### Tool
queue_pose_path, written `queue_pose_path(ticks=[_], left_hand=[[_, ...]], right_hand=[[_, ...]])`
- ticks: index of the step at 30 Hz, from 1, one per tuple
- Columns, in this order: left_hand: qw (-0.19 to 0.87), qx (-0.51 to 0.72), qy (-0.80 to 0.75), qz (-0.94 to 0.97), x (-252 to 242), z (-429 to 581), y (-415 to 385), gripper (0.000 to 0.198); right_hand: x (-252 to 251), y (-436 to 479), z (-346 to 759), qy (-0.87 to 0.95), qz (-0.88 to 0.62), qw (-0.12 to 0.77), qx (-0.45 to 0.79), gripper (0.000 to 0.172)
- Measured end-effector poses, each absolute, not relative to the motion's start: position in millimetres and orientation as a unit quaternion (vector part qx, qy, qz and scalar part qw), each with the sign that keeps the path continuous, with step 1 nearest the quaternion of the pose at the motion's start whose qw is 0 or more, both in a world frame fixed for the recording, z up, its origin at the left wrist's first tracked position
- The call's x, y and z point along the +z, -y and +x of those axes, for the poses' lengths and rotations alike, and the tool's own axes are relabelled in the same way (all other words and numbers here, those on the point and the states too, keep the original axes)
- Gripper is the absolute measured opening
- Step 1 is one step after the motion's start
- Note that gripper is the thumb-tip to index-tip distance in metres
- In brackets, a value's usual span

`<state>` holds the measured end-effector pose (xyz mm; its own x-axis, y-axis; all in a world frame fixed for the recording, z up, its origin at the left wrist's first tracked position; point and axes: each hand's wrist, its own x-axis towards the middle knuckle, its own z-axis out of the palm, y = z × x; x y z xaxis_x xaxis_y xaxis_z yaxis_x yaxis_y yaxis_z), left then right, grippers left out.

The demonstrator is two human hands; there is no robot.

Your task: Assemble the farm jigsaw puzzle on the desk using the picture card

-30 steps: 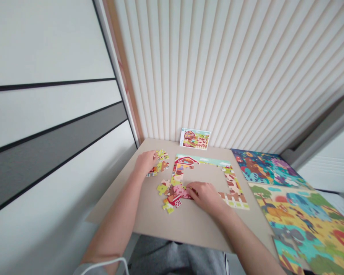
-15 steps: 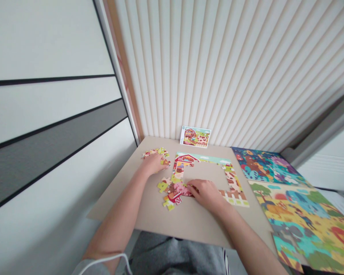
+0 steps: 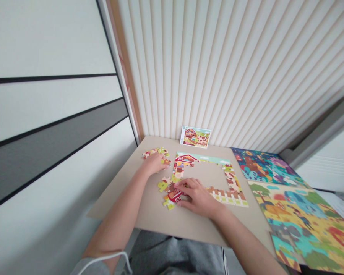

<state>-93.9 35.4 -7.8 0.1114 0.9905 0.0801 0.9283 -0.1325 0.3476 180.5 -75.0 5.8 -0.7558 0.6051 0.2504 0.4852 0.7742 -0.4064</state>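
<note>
covering puzzle pieces (image 3: 163, 185), left fingers (image 3: 160, 165) and right fingers (image 3: 184, 189) parted, any hold unclear

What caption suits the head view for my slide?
Both hands at loose puzzle pieces beside a partly assembled farm puzzle.

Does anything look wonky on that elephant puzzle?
Yes, its near-left corner section looks askew: it seems to jut out past the left edge, with a gap between it and the rest.

On bench (image 3: 160, 221): jigsaw border (image 3: 232, 181), picture card (image 3: 195, 137) behind it, 2 loose-piece clusters (image 3: 163, 185) left. Right of border: savanna jigsaw (image 3: 304, 219), forest jigsaw (image 3: 265, 167) behind that.
</note>
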Motion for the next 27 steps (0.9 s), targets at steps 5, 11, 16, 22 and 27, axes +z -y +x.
queue_pose_path(ticks=[5, 11, 16, 22, 27], left_hand=[[0.106, 0.163, -0.644, 0.74, -9, -95, -35, 0.039], [0.104, 0.201, -0.631, 0.742, -9, -94, -31, 0.04], [0.143, 0.241, -0.612, 0.74, -8, -92, -32, 0.035], [0.202, 0.309, -0.581, 0.726, -5, -91, -40, 0.014], [0.274, 0.376, -0.556, 0.689, -8, -89, -45, 0.022]], right_hand=[[10, 78, 178, 0.919, -0.305, 0.173, 0.179, 0.049], [15, 79, 176, 0.897, -0.304, 0.202, 0.248, 0.041], [9, 74, 178, 0.805, -0.361, 0.269, 0.386, 0.018], [3, 55, 189, 0.635, -0.407, 0.418, 0.507, 0.04], [4, 49, 193, 0.585, -0.406, 0.442, 0.545, 0.046]])
